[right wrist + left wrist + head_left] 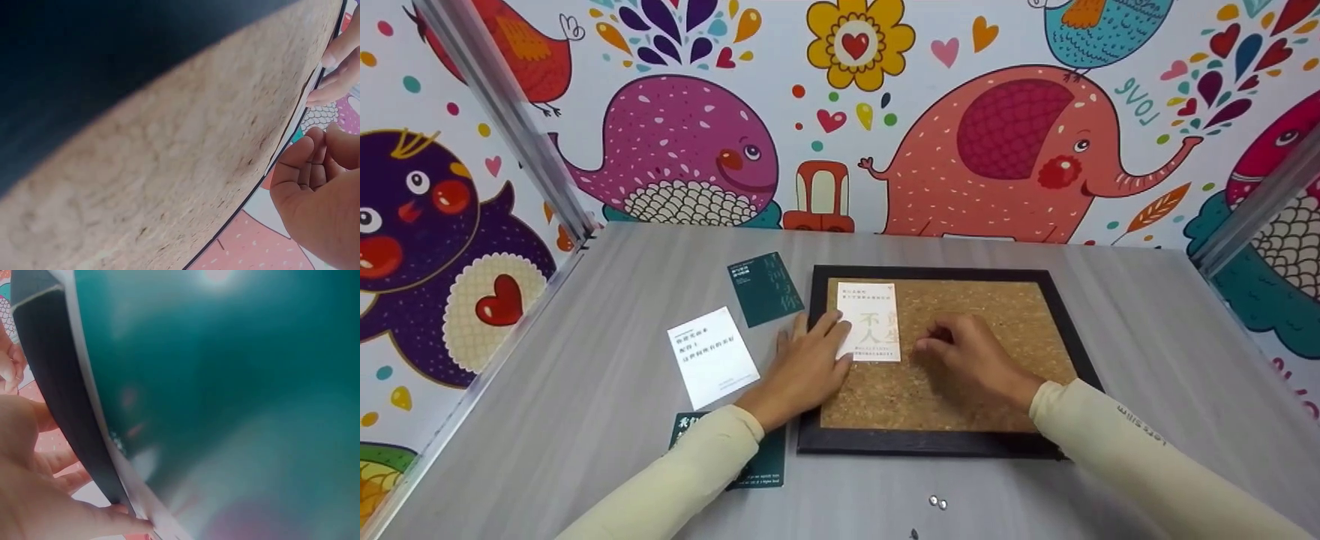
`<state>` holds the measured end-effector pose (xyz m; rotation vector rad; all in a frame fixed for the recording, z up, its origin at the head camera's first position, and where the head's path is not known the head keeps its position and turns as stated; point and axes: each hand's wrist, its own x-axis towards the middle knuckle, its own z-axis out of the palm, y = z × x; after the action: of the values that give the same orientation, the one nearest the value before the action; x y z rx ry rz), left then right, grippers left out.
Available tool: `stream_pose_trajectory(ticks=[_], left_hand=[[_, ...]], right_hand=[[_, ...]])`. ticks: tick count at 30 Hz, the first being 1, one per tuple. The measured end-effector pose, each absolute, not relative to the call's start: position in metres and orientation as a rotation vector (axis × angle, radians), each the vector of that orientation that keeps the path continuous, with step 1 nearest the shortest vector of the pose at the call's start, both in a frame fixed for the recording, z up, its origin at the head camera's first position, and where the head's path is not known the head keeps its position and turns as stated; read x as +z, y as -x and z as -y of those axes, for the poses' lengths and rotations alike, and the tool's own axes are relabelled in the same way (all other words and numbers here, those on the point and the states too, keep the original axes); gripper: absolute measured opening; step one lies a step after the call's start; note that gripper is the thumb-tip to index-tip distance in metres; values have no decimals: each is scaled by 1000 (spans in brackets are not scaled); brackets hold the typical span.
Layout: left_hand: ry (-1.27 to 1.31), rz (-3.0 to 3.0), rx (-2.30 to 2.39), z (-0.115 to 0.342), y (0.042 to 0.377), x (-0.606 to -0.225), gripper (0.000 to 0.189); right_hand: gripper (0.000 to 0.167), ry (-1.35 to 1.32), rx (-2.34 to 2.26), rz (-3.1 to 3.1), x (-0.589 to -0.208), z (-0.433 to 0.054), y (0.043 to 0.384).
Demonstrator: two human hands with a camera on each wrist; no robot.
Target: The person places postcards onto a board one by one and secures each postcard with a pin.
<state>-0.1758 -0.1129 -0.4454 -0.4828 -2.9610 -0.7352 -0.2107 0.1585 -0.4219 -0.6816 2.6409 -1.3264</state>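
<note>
The left hand (pixel 806 367), fingers extended, touches a white card (pixel 871 304) on the corkboard (pixel 885 405); the card lies between it and the right hand (pixel 973 354), whose fingers are curled; whether they hold anything cannot be told.

LOVE on wall (pixel 877 124), 不人 (Chinese) on card (pixel 875 319)

Speckled tan cork board (pixel 900 405) is being noted, bordered by a black rectangular wooden-looking frame (pixel 930 443). Pale-green and orange characters are being displayed on a white rectangular paper card (pixel 868 306); grey wood-grain streaks are being seen across the tabletop (pixel 607 315).
</note>
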Motion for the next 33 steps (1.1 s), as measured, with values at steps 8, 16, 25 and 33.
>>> stream_pose_trajectory(ticks=[8, 16, 25, 33], left_hand=[[506, 2935, -724, 113, 175, -447, 48], [512, 2931, -720, 113, 175, -447, 47], [496, 2934, -713, 114, 177, -447, 49], [500, 2943, -727, 112, 176, -446, 49]], right_hand=[[10, 678, -1315, -2644, -422, -156, 226], [8, 622, -1319, -2704, -418, -152, 241], [9, 536, -1350, -2700, -415, -147, 253], [12, 449, -1357, -2671, -413, -140, 268]])
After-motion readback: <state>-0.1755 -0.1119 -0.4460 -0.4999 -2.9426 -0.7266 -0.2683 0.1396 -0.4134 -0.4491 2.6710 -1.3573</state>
